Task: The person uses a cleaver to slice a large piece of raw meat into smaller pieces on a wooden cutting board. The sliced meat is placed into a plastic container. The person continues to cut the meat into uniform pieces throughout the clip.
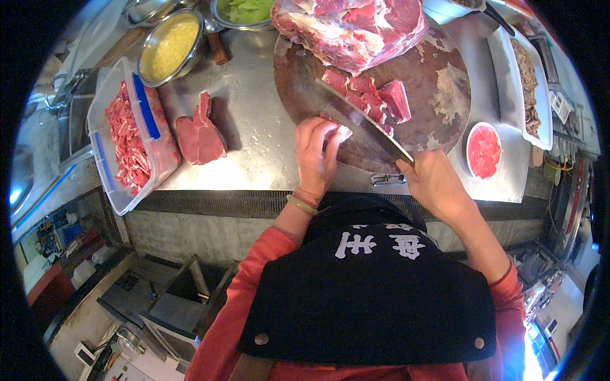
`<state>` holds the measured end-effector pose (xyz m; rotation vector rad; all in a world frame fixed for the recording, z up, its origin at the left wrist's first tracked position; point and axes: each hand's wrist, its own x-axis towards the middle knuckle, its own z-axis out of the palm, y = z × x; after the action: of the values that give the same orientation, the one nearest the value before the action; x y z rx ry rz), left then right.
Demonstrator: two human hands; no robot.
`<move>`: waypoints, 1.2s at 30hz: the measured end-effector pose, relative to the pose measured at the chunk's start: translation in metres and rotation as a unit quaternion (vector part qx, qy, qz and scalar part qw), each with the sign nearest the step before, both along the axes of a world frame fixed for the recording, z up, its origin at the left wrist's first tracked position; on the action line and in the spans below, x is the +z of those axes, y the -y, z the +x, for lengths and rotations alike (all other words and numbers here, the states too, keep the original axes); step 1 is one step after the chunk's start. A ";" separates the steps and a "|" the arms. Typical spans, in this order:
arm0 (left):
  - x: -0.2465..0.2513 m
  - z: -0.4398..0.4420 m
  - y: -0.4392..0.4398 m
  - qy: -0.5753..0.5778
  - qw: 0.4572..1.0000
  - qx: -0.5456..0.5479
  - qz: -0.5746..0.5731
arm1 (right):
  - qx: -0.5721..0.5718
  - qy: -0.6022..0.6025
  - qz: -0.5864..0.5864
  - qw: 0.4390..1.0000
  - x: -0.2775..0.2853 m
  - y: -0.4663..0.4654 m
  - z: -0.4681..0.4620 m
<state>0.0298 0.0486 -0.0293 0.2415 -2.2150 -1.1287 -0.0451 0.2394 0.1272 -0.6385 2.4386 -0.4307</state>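
Observation:
My right hand (425, 178) grips the handle of a cleaver (364, 124), whose broad blade slants up and left over the round wooden chopping block (441, 138). Left of the blade, my left hand (317, 147) holds a small piece of raw meat (340, 133) at the block's near left edge. Just beyond the blade lie cut slices of red meat (363, 97) and a thicker chunk of meat (395, 101). A large joint of raw meat (352, 33) rests on the far side of the block. My left wrist bears a bangle.
On the left are a plastic tub of sliced meat (126, 138), a loose meat piece (199, 135) and a metal bowl of yellow bits (171, 47). A bowl of greens (245, 10) stands behind. On the right are a small dish of pink slices (483, 151) and a white tray (543, 95).

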 end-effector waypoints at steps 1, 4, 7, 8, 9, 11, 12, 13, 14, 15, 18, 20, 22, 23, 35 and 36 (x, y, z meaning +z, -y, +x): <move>0.000 0.000 0.002 0.000 1.000 -0.005 -0.009 | 0.018 -0.001 0.001 1.000 0.002 0.003 0.002; 0.001 0.002 0.004 0.012 1.000 -0.013 -0.009 | 0.030 -0.001 0.042 0.999 0.004 0.008 0.005; 0.002 0.001 0.004 0.013 1.000 -0.017 -0.007 | 0.043 -0.012 0.065 0.997 0.003 0.009 0.006; 0.002 0.001 0.004 0.011 1.000 -0.018 -0.011 | 0.049 -0.009 0.059 0.997 0.003 0.009 0.006; 0.002 0.000 0.004 0.011 1.000 -0.018 -0.010 | 0.045 -0.006 0.067 0.997 0.002 0.010 0.005; 0.002 0.000 0.004 0.009 1.000 -0.018 -0.008 | 0.047 0.002 0.081 0.996 0.000 0.013 0.005; 0.002 0.000 0.004 0.009 1.000 -0.019 -0.002 | 0.052 0.008 0.087 0.995 -0.003 0.017 0.003; 0.002 0.000 0.004 0.012 1.000 -0.020 -0.001 | 0.051 0.010 0.092 0.994 -0.005 0.020 0.002; 0.002 0.000 0.005 0.015 1.000 -0.022 0.003 | 0.057 0.023 0.090 0.994 -0.007 0.024 -0.001; 0.001 0.000 0.006 0.018 0.999 -0.024 0.009 | 0.056 0.031 0.086 0.994 -0.010 0.029 -0.003; 0.000 0.000 0.007 0.021 0.999 -0.032 0.017 | 0.049 0.039 0.086 0.994 -0.019 0.049 -0.012; 0.000 -0.001 0.007 0.021 0.999 -0.031 0.017 | 0.044 0.031 0.089 0.995 -0.028 0.066 -0.016; -0.001 -0.001 0.006 0.018 0.999 -0.028 0.016 | 0.036 0.018 0.100 0.994 -0.039 0.084 -0.017; -0.001 -0.001 0.006 0.016 0.999 -0.025 0.013 | 0.031 0.019 0.086 0.996 -0.042 0.087 -0.021; -0.003 0.003 0.001 0.011 0.999 -0.003 0.038 | -0.003 0.063 0.090 0.994 -0.027 0.004 -0.008; -0.002 0.003 0.000 0.008 0.999 0.002 0.037 | 0.002 0.040 0.067 0.997 -0.025 0.001 -0.007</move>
<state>0.0325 0.0482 -0.0318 0.2855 -2.1887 -1.2112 -0.0520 0.2384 0.1026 -0.5588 2.3661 -0.2812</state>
